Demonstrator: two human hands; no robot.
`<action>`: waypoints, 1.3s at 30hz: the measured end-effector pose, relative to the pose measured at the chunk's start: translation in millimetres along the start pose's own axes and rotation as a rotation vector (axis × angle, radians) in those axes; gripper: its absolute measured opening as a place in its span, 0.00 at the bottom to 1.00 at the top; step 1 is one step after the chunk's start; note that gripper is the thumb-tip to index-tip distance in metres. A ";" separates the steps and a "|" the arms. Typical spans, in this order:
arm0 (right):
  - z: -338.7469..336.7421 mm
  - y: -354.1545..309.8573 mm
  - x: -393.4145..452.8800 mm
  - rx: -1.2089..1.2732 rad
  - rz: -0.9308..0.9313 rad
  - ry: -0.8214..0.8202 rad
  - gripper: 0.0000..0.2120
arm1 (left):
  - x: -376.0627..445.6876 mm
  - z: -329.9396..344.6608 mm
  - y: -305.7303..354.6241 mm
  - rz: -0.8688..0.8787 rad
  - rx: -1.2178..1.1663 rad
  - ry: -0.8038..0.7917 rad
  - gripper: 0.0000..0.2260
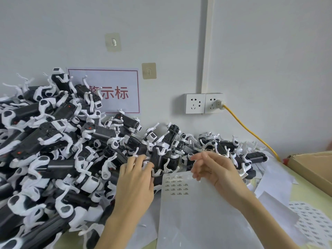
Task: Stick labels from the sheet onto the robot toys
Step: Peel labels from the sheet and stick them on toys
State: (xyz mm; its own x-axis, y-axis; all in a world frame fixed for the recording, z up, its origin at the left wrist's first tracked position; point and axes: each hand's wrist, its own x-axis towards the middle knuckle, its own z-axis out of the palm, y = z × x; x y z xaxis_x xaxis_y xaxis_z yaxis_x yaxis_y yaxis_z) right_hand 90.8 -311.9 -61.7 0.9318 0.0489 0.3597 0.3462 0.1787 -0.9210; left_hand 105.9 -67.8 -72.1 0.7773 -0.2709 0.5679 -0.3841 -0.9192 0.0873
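A big pile of black-and-white robot toys fills the left and middle of the table, up against the wall. My left hand grips one black robot toy at the pile's front edge. My right hand hovers just right of that toy, thumb and forefinger close together; whether they pinch a label is too small to tell. Below both hands lies the label sheet, with several small labels left near its top left corner.
A second sheet of labels lies at the right, among loose backing papers. A cardboard box stands at the far right. A yellow cable runs from the wall socket down to the table.
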 end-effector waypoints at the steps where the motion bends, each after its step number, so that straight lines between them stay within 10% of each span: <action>1: 1.8 0.5 -1.2 -0.056 -0.025 -0.019 0.17 | -1.6 1.5 1.8 -0.016 0.070 0.002 0.17; 18: 28.4 30.7 9.9 -1.106 -0.489 -0.117 0.11 | 1.4 4.5 -11.1 -0.069 -0.025 0.311 0.31; 27: 37.5 24.8 21.3 -1.131 -0.520 -0.058 0.09 | 2.4 8.9 -16.8 -0.130 0.034 0.326 0.04; 34: 42.3 36.0 15.0 -1.191 -0.392 -0.077 0.13 | 12.1 -1.3 -7.8 -0.017 -0.363 0.696 0.14; 39: 40.1 38.1 7.7 -0.968 -0.280 -0.169 0.40 | 11.6 -13.3 18.9 -0.148 -1.029 0.662 0.15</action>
State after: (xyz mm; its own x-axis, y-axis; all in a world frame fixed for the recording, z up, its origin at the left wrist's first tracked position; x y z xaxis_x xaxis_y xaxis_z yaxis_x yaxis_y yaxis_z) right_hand 106.7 -265.3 -88.0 0.8019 0.2790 0.5283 0.5590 -0.6623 -0.4989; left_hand 101.0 -84.6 -53.0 0.5596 0.2888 0.7768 -0.7604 -0.1939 0.6199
